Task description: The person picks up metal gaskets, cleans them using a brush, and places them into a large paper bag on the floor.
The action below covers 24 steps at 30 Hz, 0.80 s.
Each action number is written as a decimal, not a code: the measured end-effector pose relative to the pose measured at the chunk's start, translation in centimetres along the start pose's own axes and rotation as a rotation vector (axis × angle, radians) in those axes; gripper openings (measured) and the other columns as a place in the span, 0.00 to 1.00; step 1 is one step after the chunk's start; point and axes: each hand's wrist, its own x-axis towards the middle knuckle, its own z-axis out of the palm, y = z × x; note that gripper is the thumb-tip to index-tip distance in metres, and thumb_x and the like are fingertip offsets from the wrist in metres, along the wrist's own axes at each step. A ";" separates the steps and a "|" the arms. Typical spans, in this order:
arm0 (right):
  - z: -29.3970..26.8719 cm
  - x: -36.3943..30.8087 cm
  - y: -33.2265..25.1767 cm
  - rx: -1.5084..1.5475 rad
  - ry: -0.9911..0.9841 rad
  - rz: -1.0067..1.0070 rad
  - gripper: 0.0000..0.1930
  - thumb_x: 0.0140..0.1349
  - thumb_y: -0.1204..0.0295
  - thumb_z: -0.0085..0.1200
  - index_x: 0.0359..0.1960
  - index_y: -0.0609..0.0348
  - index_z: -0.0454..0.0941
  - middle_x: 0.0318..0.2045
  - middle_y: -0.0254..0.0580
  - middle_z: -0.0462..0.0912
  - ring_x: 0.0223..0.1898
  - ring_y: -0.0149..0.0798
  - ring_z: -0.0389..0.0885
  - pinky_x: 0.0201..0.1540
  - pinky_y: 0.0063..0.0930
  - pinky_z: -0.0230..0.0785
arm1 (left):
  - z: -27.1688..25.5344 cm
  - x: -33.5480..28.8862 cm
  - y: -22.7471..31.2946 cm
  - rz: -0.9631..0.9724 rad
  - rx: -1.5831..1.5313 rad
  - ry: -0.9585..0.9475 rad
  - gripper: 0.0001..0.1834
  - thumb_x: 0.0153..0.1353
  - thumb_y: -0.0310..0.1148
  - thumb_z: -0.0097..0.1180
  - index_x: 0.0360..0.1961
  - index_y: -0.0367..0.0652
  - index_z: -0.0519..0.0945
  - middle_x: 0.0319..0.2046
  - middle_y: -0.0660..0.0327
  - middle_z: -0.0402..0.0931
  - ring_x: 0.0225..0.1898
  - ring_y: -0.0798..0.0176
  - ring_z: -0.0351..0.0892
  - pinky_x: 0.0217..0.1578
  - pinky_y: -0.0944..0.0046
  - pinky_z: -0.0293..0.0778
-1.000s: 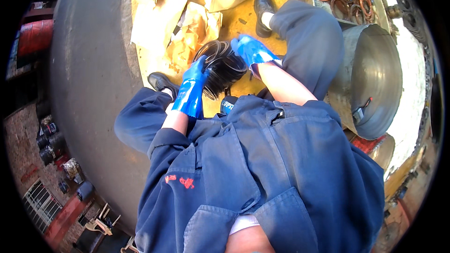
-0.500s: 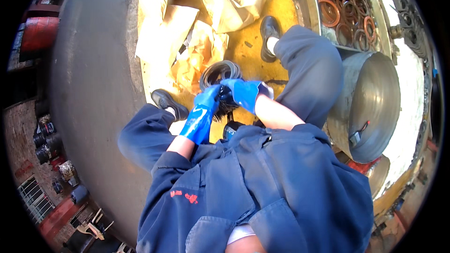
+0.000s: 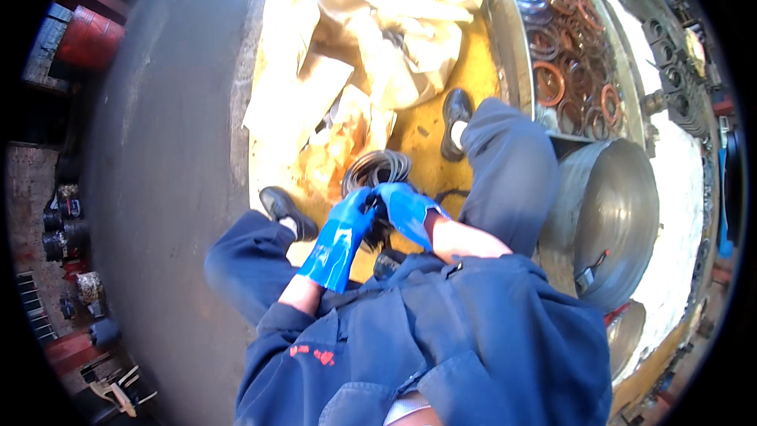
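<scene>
The person crouches on a yellow floor (image 3: 430, 122) in dark blue overalls, one black shoe (image 3: 285, 210) to the left and the other black shoe (image 3: 455, 120) ahead on the right. Straight ahead lies a heap of crumpled tan paper wrapping (image 3: 371, 55), which crowds the floor just beyond the hands. To the right stands a metal tray (image 3: 516, 55) full of rusty brown and dark rings (image 3: 576, 71), and nearer, at the person's right knee, a round steel basin (image 3: 619, 221). A broad grey curved metal surface (image 3: 165, 173) fills the left side. The left hand (image 3: 351, 225), in a blue glove, is closed on the near edge of a stack of thin black rings (image 3: 377, 173), and the right hand (image 3: 404, 209), also gloved in blue, clasps the same stack from the right; both grips are clenched on it, fingers curled round its rim. The stack sits low between the knees, just above the yellow floor and touching the edge of the paper. Open floor remains only in a narrow strip between the paper heap and the right leg; the tray wall closes off the right.
</scene>
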 end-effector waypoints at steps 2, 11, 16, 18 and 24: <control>0.1 0.3 -1.0 -0.096 0.004 -0.054 0.17 0.72 0.64 0.46 0.43 0.64 0.84 0.35 0.43 0.86 0.36 0.37 0.81 0.42 0.30 0.71 | -0.4 0.6 0.8 -0.079 -0.146 -0.016 0.24 0.59 0.29 0.64 0.57 0.40 0.80 0.50 0.49 0.83 0.50 0.52 0.86 0.49 0.57 0.81; 0.5 6.4 -1.1 -0.131 0.070 -0.121 0.15 0.71 0.65 0.53 0.45 0.63 0.86 0.40 0.43 0.88 0.39 0.36 0.84 0.44 0.32 0.74 | 3.2 3.6 -5.1 0.052 -0.687 -0.015 0.33 0.47 0.37 0.69 0.57 0.36 0.81 0.49 0.55 0.84 0.51 0.59 0.82 0.54 0.56 0.77; -1.1 9.0 1.6 0.267 -0.020 0.017 0.15 0.70 0.66 0.54 0.50 0.62 0.84 0.43 0.46 0.88 0.42 0.41 0.85 0.45 0.32 0.77 | 0.5 3.4 -2.3 -0.100 -0.641 -0.088 0.39 0.49 0.45 0.72 0.60 0.34 0.77 0.49 0.55 0.83 0.51 0.57 0.81 0.56 0.56 0.75; -1.5 9.5 1.9 0.347 -0.066 0.104 0.14 0.70 0.67 0.53 0.50 0.62 0.84 0.43 0.46 0.88 0.42 0.42 0.85 0.45 0.34 0.78 | 1.0 4.1 -3.3 -0.056 -0.646 -0.084 0.37 0.50 0.43 0.73 0.59 0.35 0.78 0.48 0.55 0.82 0.51 0.57 0.80 0.56 0.57 0.75; 0.3 8.4 0.8 0.546 -0.131 0.221 0.09 0.65 0.72 0.57 0.44 0.59 0.84 0.35 0.45 0.88 0.36 0.43 0.85 0.44 0.39 0.81 | -1.1 3.5 -8.9 -0.153 -0.797 0.053 0.16 0.63 0.34 0.67 0.50 0.40 0.84 0.36 0.63 0.84 0.32 0.67 0.82 0.35 0.65 0.79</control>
